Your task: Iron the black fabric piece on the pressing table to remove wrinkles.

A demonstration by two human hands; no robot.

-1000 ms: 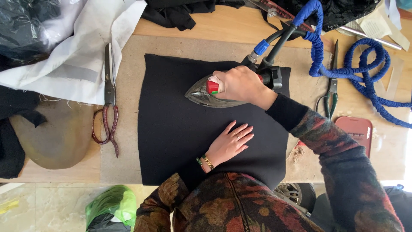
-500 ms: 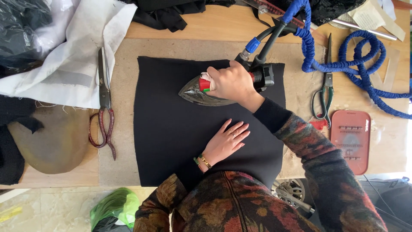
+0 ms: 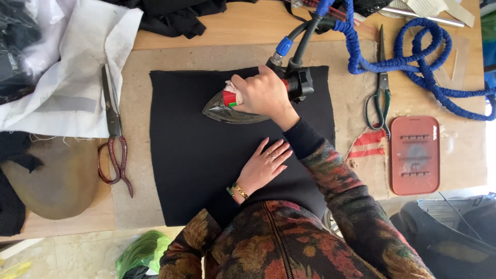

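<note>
The wooden bench [image 3: 248, 31] carries a tan felt pressing pad [image 3: 361, 77], and on that lies a square piece of black cloth [image 3: 196, 165], flat and covering the pad's middle. To the left a crumpled white cloth [image 3: 77, 67] hangs over the bench's corner. A coiled blue hose [image 3: 418, 67] loops across the upper right. On the pad's right part sits a flat, rounded-corner red rubber mat [image 3: 415, 154], with a torn red-and-white striped label scrap [image 3: 368, 145] just beside it.

The grey metal steam iron [image 3: 232, 109] rests on the upper part of the black cloth, tip pointing left; the right hand [image 3: 263, 95] is closed round its red handle. The left hand [image 3: 264, 166] lies open, fingers spread, palm flat on the cloth below the iron. Long steel shears with red handles [image 3: 112, 129] lie left of the cloth; green-handled scissors [image 3: 381, 90] lie right of it.

Against half a second ago, iron and right hand sit slightly further left on the cloth; the left hand has kept its place
</note>
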